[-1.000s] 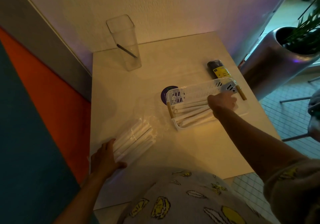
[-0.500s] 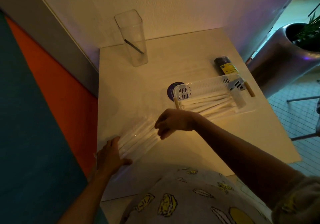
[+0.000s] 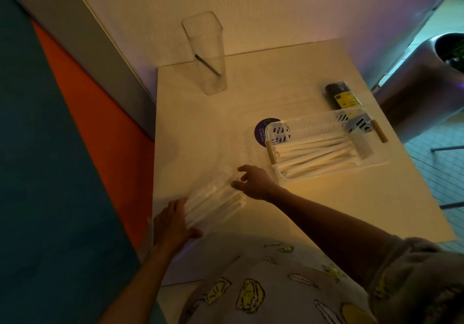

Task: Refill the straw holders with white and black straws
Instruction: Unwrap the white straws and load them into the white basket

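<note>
Straws [image 3: 216, 202] in a clear wrapper lie on the table [image 3: 200, 128], near its front left corner, pointing up and to the right toward the basket [image 3: 319, 145]. The left hand [image 3: 170, 225] rests at the pack's near end, fingers laid along it and thumb stretched out under it, gripping the end loosely. The right hand [image 3: 253, 180] reaches to the pack's far end, the one closer to the basket; its fingers are spread and slightly bent at the wrapper's open mouth, and whether they pinch anything cannot be told.

The basket, white and slotted, with a wooden handle at each end, sits right of the pack and holds a layer of white straws [image 3: 316, 151] lying lengthwise. A dark round sticker [image 3: 261, 129] shows on the table at the basket's left end, partly under it. Behind the basket's right end lies a black pack [image 3: 341, 95] with a yellow label. Far behind the basket, to its left and near the wall, stands a tall clear holder [image 3: 206, 52] with one black straw [image 3: 208, 65] leaning inside. A grey planter [image 3: 421, 72] stands on the floor to the basket's right, off the table.
</note>
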